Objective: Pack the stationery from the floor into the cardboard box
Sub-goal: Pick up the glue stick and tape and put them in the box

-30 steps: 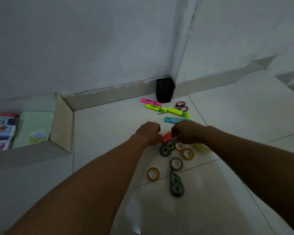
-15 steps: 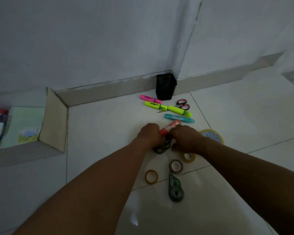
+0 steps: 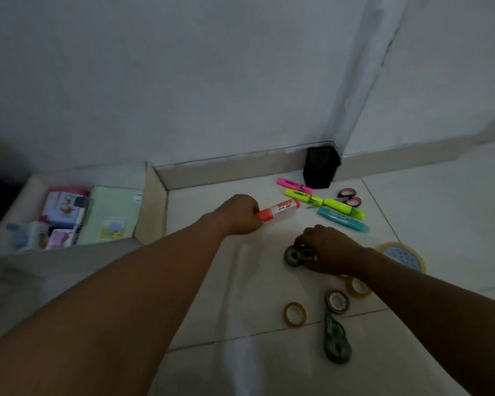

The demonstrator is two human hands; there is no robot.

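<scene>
Orange-capped glue stick (image 3: 277,210), clutched in the left hand (image 3: 237,214), points right; the open cardboard box (image 3: 152,207) lies leftward, while the right hand (image 3: 330,251) pinches a dark tape roll (image 3: 293,255).

The right hand (image 3: 330,250) hides part of a dark tape roll (image 3: 293,255) (its grip unreadable).

Glue stick (image 3: 277,209) — orange-capped, near-level
</scene>
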